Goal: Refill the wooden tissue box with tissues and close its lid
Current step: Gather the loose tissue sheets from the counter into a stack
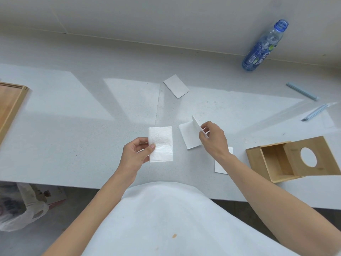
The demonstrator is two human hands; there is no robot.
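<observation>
The wooden tissue box [276,163] sits at the right on the white counter, its inside bare, with its round-holed sliding lid [311,157] pulled partly off to the right. My left hand [135,154] pinches the left edge of a folded white tissue [162,143] held above the counter. My right hand [214,139] grips a second tissue [190,135] by its right edge, one flap lifted upright. A third tissue [176,86] lies flat farther back. Another tissue [220,167] lies partly under my right forearm.
A blue plastic bottle [263,47] stands at the back right by the wall. Two pale blue strips [302,90] and clear wrapping [313,113] lie at the right. A wooden board [10,106] is at the left edge. A plastic bag [20,206] sits on the floor.
</observation>
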